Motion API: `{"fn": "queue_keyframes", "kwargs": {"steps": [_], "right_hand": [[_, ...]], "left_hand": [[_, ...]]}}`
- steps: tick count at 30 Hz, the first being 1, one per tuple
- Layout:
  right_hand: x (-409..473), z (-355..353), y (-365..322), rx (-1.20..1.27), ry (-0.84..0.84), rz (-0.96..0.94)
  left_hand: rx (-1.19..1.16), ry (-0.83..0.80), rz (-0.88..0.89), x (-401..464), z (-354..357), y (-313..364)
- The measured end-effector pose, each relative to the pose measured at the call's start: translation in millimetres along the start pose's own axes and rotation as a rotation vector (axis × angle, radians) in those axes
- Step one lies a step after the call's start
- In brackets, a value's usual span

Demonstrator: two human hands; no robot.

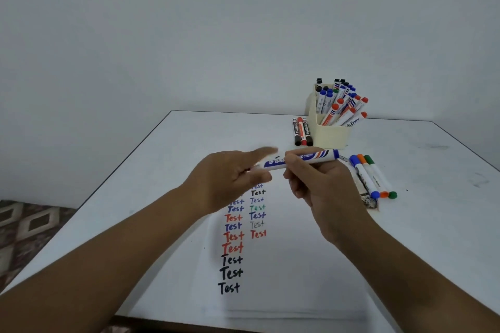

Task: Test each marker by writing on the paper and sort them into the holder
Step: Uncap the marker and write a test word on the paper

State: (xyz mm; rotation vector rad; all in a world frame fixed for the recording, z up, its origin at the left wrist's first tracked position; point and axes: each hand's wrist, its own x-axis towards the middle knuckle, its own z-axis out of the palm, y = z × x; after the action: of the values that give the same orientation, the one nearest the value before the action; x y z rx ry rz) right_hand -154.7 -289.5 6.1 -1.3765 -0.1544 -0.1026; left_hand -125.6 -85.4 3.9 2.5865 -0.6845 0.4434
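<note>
Two hands (232, 178) (322, 184), one blue marker (300, 159), three markers (373, 176) right, three (302, 131) beside holder (331, 131)

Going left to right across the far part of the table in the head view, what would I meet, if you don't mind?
Three dark-barrelled markers lying side by side → cream plastic holder full of markers → three white markers with blue, orange and green caps.

holder (331, 132) at table's (162, 159) far right, three markers (302, 131) lying just left, paper (284, 265) nearer
</note>
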Motion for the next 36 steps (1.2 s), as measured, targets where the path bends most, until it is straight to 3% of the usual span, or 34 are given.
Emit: {"fn": "queue_keyframes", "kwargs": {"steps": [2, 4, 9, 14, 20, 24, 27, 29, 32, 36], "right_hand": [[-1, 0, 3, 0.029, 0.084, 0.053], [-2, -1, 8, 0.073, 0.172, 0.12], [-3, -1, 26, 0.06, 0.232, 0.23], [-4, -3, 34, 0.064, 0.185, 0.235], [-7, -10, 48, 0.075, 0.133, 0.212], [-7, -11, 50, 0.047, 0.105, 0.201], [-9, -12, 49, 0.04, 0.108, 0.193], [-10, -13, 49, 0.015, 0.122, 0.199], [-9, -10, 47, 0.036, 0.111, 0.199], [-12, -2, 41, 0.094, 0.054, 0.212]], "left_hand": [[0.0, -0.121, -0.07, -6, 1, -12], [-0.013, -0.137, -0.121, -5, 7, -32], [0.29, -0.204, -0.185, 13, 17, -87], [0.418, -0.06, -0.255, 17, 26, -104], [0.1, 0.011, -0.428, 11, 45, -140], [0.104, 0.002, -0.395, 10, 44, -137], [0.256, 0.047, -0.293, 2, 37, -118], [0.197, 0.058, -0.215, -10, 30, -96], [0.052, -0.086, -0.112, -32, 24, -65], [0.024, -0.288, -0.122, -53, 23, -43]]}}
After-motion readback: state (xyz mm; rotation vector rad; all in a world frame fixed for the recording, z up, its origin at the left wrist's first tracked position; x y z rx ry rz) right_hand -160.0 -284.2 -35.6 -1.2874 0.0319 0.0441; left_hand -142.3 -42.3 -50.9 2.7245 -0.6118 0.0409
